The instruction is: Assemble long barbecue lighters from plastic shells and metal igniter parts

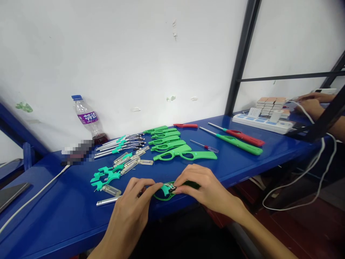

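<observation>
Near the front edge, a partly assembled green lighter (pixel 159 198) lies with its metal tube (pixel 107 201) pointing left. My left hand (pixel 136 198) is closed on its tube end, fingertips beside a teal trigger piece (pixel 165 190). Between the thumb and fingers of my right hand (pixel 201 185) is a small black igniter part (pixel 172 188) with white wires, held over the green casing. My hands hide much of this lighter. Just beyond lie loose teal triggers (pixel 110 175), clear fuel tanks (pixel 130 166) and metal tubes with wires (pixel 118 145).
Green casing halves (pixel 198 155) and a red casing (pixel 185 125) lie at the back. To the right are a screwdriver (pixel 210 148), a green lighter (pixel 239 144) and a red lighter (pixel 244 137). A bottle (pixel 88 120), power strip (pixel 262 123) and another person's hand (pixel 309 107) are farther out.
</observation>
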`<state>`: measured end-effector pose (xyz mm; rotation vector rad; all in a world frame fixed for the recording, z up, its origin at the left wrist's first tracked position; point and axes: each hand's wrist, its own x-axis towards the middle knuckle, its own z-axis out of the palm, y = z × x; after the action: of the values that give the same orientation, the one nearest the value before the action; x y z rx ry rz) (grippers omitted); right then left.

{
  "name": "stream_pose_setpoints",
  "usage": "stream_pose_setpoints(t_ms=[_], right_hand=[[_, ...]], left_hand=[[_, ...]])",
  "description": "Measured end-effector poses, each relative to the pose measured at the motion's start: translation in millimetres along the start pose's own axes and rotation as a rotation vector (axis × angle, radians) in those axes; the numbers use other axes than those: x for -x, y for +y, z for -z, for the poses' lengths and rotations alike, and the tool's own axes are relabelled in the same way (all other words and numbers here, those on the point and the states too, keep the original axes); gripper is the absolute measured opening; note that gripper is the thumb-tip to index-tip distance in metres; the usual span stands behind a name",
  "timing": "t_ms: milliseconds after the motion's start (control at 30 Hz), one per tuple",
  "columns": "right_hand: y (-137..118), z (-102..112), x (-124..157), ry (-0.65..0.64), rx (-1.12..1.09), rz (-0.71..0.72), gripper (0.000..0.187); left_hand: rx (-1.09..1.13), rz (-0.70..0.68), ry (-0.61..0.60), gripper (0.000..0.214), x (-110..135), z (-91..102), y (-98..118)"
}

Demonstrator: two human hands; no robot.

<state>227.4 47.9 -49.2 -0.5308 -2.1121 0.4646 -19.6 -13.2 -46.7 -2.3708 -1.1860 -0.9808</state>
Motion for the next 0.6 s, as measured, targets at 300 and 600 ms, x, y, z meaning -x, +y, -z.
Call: stream_pose_setpoints(t_ms=[300, 600], right_hand=[[-1.7, 1.0, 0.7, -0.012, 0.066, -0.016, 0.009], [-1.5, -0.2, 2.9, 0.006, 0.049, 0.000, 0.012]], left_hand=[[-0.006, 0.012, -0.018, 0.034, -0.2, 1.4, 1.6], [-0.029, 0.017, -0.067, 0.034, -0.7, 2.0, 1.0]])
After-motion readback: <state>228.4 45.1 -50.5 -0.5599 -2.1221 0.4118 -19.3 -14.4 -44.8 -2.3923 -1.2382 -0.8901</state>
